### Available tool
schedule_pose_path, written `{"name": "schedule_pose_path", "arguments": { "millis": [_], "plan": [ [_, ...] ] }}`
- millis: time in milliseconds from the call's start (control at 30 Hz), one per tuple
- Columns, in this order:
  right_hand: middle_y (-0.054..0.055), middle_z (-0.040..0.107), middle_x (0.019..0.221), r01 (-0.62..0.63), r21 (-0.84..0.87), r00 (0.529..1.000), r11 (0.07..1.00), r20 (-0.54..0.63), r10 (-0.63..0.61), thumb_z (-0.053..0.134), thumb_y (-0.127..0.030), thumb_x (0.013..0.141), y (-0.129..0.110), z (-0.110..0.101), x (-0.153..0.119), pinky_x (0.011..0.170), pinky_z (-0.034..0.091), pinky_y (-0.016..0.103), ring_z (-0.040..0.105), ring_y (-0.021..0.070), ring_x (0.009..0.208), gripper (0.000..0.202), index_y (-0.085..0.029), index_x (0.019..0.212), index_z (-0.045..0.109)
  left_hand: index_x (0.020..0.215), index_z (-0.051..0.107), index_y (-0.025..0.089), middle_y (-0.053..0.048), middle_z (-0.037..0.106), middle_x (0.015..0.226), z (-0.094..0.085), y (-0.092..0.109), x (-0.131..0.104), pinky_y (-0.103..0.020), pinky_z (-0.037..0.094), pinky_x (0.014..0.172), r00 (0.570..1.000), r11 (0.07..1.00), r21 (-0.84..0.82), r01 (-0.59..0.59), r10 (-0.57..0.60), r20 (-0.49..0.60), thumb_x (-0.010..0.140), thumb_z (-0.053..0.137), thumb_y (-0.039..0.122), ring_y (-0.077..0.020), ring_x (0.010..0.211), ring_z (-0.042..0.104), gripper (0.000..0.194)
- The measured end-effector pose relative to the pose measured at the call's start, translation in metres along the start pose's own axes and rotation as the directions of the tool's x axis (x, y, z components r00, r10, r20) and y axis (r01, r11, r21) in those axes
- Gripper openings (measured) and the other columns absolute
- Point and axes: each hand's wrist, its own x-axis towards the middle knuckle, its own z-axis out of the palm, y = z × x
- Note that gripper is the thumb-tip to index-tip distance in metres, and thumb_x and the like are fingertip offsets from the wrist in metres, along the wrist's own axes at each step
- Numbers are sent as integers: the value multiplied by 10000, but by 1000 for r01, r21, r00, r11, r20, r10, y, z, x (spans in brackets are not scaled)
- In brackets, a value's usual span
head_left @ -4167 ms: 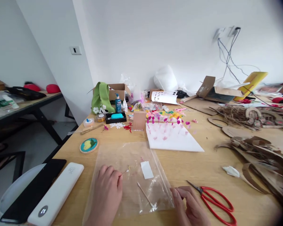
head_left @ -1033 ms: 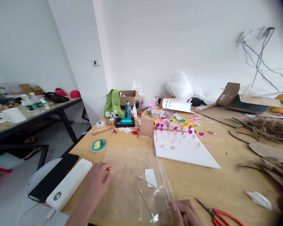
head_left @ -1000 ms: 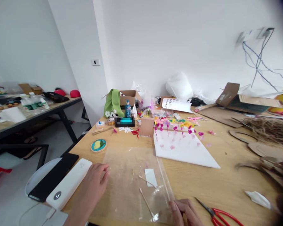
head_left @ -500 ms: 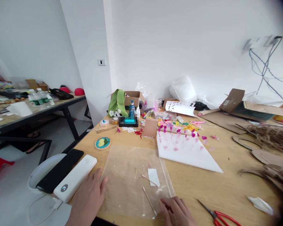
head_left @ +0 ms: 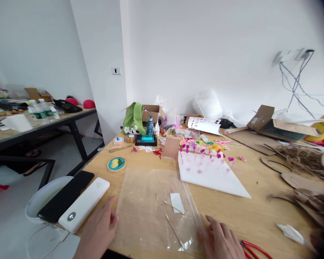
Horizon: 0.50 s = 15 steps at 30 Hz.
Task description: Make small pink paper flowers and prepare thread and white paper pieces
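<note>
A clear plastic sheet [head_left: 140,208] lies flat on the wooden table. Beside its left edge rests my left hand [head_left: 98,228], empty, fingers apart, close to a white power bank [head_left: 85,205]. At the sheet's lower right corner is my right hand [head_left: 220,237], its fingers spread and nothing seen in them; the thumb side is blurred. Red-handled pliers [head_left: 255,250] lie just right of it, their tips hidden by the hand. On the sheet are two cotton swabs, one [head_left: 174,230] lower down and one [head_left: 172,206] across a small white paper [head_left: 177,203].
A white foam board [head_left: 205,172] with pink petals stands beyond the sheet. A round embroidered piece [head_left: 116,164], a black phone [head_left: 66,196] and a white bucket [head_left: 34,203] are at left. Cardboard and twine [head_left: 302,158] cover the right side. Boxes and a green bag [head_left: 133,120] sit behind.
My right hand has moved right, from the lower swab to the sheet's corner beside the pliers, and its fingers have spread. My left hand has shifted slightly. The view has turned a little to the right.
</note>
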Motion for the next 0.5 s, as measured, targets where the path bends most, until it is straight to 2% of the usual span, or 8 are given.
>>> {"name": "schedule_pose_path", "arguments": {
  "millis": [133, 267, 333, 400, 500],
  "plan": [
    [98, 670, 781, -24, -3, 999, 1000, -44, 24, 485, -357, 851, -16, 2, 4, 585, 493, 368, 663, 273, 694, 286, -171, 1029, 609, 1269, 468, 140, -47, 652, 848, -5, 4, -3, -299, 427, 785, 997, 999, -37, 1, 2, 81, 807, 359, 108, -206, 860, 648, 475],
    [77, 667, 737, -38, 68, 998, 997, -39, 40, 508, -341, 819, -19, 1, 3, 585, 506, 347, 668, 254, 667, 256, -182, 987, 620, 1172, 531, 203, -3, 633, 779, 2, -9, -8, -285, 434, 734, 1000, 990, -138, 13, -12, 1, 770, 391, 155, -197, 792, 652, 428],
    [77, 675, 737, -78, 127, 997, 989, 25, 75, 502, -343, 823, -18, -1, 1, 597, 519, 341, 679, 250, 681, 262, -175, 984, 624, 1106, 559, 217, 20, 609, 729, 6, -17, -13, -285, 441, 703, 999, 965, -263, 18, -30, -42, 737, 433, 202, -193, 732, 639, 389],
    [71, 682, 748, -130, 199, 984, 971, 147, 102, 480, -342, 847, -17, -5, 0, 621, 531, 323, 686, 235, 707, 273, -173, 1012, 617, 1053, 574, 216, 43, 567, 665, 10, -22, -19, -288, 443, 664, 994, 900, -435, 12, -59, -94, 715, 479, 256, -184, 651, 604, 353],
    [41, 668, 730, -215, 300, 944, 929, 308, 119, 445, -311, 867, -21, -10, 0, 609, 528, 276, 676, 195, 674, 290, -173, 1081, 584, 1015, 575, 202, 70, 506, 600, 15, -21, -29, -285, 434, 593, 979, 714, -700, -26, -123, -162, 694, 555, 319, -159, 555, 533, 343]
  ]
}}
